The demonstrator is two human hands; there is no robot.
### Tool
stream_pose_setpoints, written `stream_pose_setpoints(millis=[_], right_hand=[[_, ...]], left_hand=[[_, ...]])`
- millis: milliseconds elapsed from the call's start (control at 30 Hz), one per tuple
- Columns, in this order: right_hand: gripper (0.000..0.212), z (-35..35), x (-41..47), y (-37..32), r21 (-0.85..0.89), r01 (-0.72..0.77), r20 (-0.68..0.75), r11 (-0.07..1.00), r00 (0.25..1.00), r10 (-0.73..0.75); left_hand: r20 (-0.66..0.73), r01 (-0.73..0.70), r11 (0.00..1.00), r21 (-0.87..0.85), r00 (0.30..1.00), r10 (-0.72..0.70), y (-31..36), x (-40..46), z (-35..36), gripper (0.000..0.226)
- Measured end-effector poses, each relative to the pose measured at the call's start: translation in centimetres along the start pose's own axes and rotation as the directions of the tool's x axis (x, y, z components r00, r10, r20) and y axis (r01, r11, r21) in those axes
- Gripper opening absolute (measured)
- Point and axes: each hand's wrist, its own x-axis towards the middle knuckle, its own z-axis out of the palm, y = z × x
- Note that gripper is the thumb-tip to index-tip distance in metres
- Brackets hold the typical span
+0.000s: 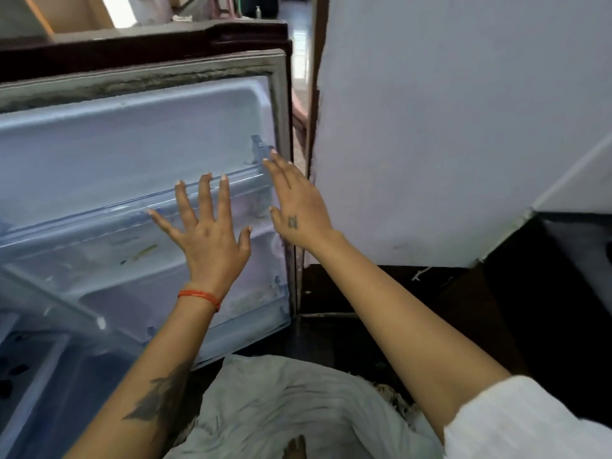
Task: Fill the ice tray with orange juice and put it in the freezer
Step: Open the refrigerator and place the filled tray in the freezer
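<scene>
left grip (212, 236) splayed — right grip (299, 207) flat

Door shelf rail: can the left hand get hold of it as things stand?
Probably yes. The left hand is open, its fingers spread at the clear door shelf rail, with nothing between them.

Freezer door (132, 144) runs off the left edge (ice tray unseen)
</scene>
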Motion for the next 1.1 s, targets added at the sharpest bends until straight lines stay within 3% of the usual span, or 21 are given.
stream_pose_setpoints(millis=[133, 233, 333, 500, 633, 767, 900, 1000, 1100], right_hand=[[0.074, -1.9, -1.5, 0.3, 0.023, -0.054, 0.078, 0.998, 0.996, 0.052], [0.06, -4.6, -6.1, 1.7, 0.069, -0.107, 0.1, 0.992, 0.99, 0.1], [0.047, -8.0, -12.7, 4.4, 0.063, -0.283, 0.184, 0.957, 0.946, 0.268], [0.038, -15.5, -25.0, 8.8, 0.008, -0.529, 0.13, 0.848, 0.842, 0.524], [0.033, -21.9, -35.7, 11.5, -0.011, -0.681, -0.036, 0.733, 0.732, 0.68], [0.033, -27.4, -46.9, 13.1, -0.079, -0.824, -0.237, 0.561, 0.562, 0.792], [0.046, -31.3, -58.5, 13.0, -0.188, -0.95, -0.485, 0.25, 0.311, 0.817], [0.056, -33.5, -66.1, 12.2, -0.193, -0.981, -0.532, 0.019, 0.12, 0.838], [0.068, -34.9, -71.8, 11.3, -0.126, -0.975, -0.548, -0.185, -0.087, 0.832]], left_hand=[[-0.007, 0.003, 0.998, -0.069, 1.0, -0.004, 1.8, -0.6, -0.2, 0.081], [0.012, -0.17, 0.957, -0.233, 0.984, 0.178, 5.5, -2.3, 0.4, 0.069], [0.1, -0.252, 0.832, -0.494, 0.934, 0.343, 10.9, -4.6, 1.3, 0.06], [0.224, -0.263, 0.69, -0.675, 0.817, 0.531, 22.0, -8.9, 1.2, 0.048], [0.272, -0.283, 0.558, -0.78, 0.651, 0.709, 31.7, -13.0, 0.3, 0.036], [0.191, -0.447, 0.374, -0.813, 0.403, 0.895, 40.9, -19.3, -0.6, 0.038], [0.033, -0.72, 0.152, -0.677, 0.176, 0.984, 49.6, -26.9, -1.3, 0.066], [-0.029, -0.827, 0.044, -0.56, 0.073, 0.997, 55.1, -31.6, -2.3, 0.073], [-0.026, -0.844, -0.036, -0.535, -0.025, 0.999, 59.9, -35.5, -3.3, 0.075]])
